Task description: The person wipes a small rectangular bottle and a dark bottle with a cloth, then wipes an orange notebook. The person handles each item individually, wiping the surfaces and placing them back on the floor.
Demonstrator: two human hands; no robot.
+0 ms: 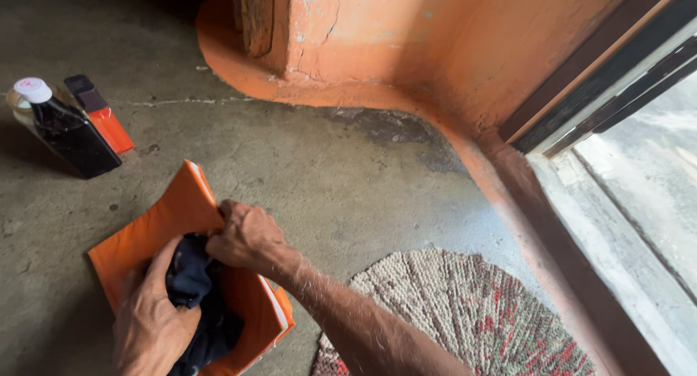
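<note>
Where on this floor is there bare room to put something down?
The widest free patch is the concrete floor between the dark bottle, the orange wall base and the woven mat. More bare floor lies left of the orange folder. It is crowded at the folder, where the left hand and right hand grip a dark cloth.

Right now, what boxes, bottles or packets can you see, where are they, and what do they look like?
Bottle: far left on the floor, dark, squarish, white cap.
Small box: beside the bottle, flat, red-orange with a dark top.
Orange packet: on the floor, open; the left hand and right hand hold a dark cloth at it.
</note>
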